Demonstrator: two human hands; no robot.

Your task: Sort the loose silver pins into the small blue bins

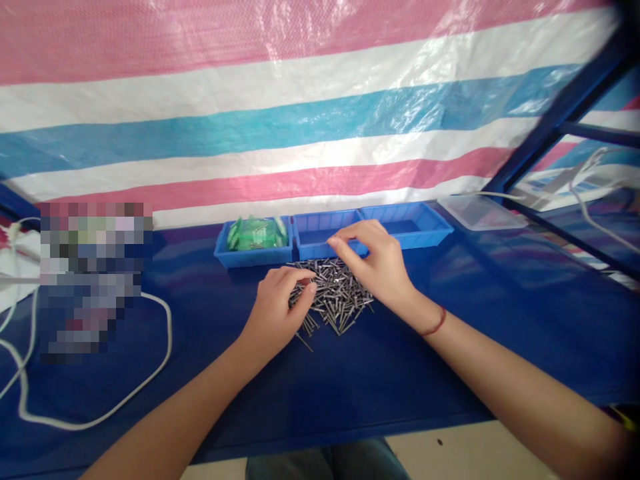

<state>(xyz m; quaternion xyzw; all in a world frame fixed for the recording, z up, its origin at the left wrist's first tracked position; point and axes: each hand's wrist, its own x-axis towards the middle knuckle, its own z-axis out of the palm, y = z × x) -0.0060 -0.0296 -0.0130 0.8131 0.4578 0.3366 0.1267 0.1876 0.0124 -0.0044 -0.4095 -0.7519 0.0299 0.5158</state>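
Note:
A heap of loose metal nails (340, 293) lies on the blue tabletop (360, 380) between my hands. My left hand (277, 303) rests at the heap's left edge, thumb and index finger curved with a small gap between their tips and nothing visible in it. Above the heap's right side, my right hand (377, 257) has its thumb and index fingertips brought together in front of the middle blue bin (325, 252). Whatever may be in that pinch is too small to make out. The middle bin is partly covered by my right hand.
Left of the middle bin, a blue bin (240, 257) contains green plastic packets (257, 233). Another blue bin (425, 239) stands at right, beside a clear plastic lid (483, 213). A white cable (167, 333) loops across the left side. Striped sheeting (300, 127) hangs behind.

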